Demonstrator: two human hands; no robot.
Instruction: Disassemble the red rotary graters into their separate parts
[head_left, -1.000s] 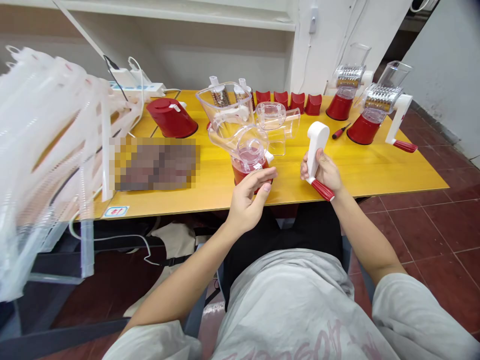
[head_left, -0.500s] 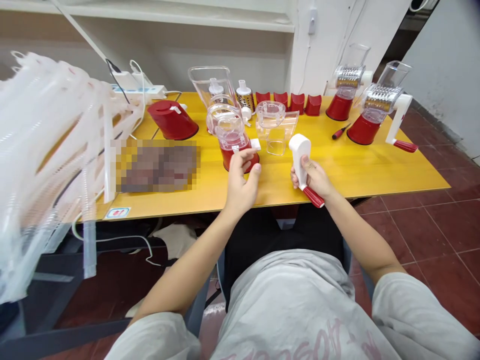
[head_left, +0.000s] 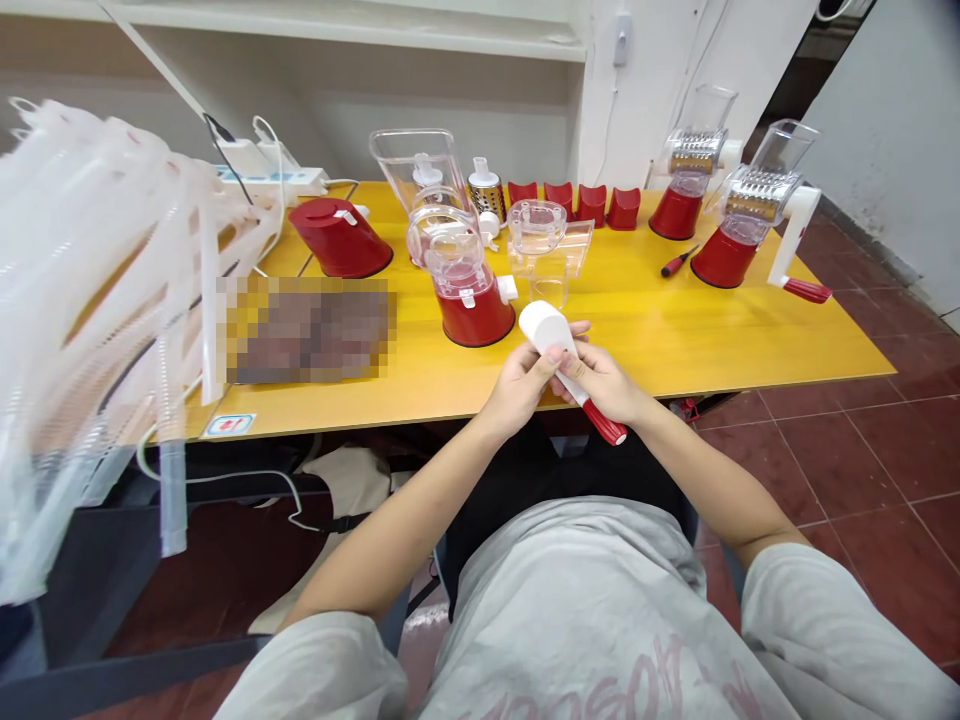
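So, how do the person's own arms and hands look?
The left hand and right hand are bare: no gloves, no watch or ring visible. Forearms are uncovered. Short light grey sleeves belong to a grey T-shirt with pink lettering.

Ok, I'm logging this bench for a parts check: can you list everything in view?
crank handle: 1, white, red grip, in both hands
part-built grater: 1, red base, clear housing, table centre
assembled graters: 2, red, clear and metal, far right
loose base: 1, red, tipped, back left
loose housing: 1, clear, table centre
drum: 1 plainly seen, metal, back centre
small pieces: 4, red, back row
screwdriver: 1, red handle, right
power strip: 1, white, back left
plastic stack: 1, translucent white, far left
table: 1, yellow
left hand: 1, on handle's white end
right hand: 1, gripping handle's shaft
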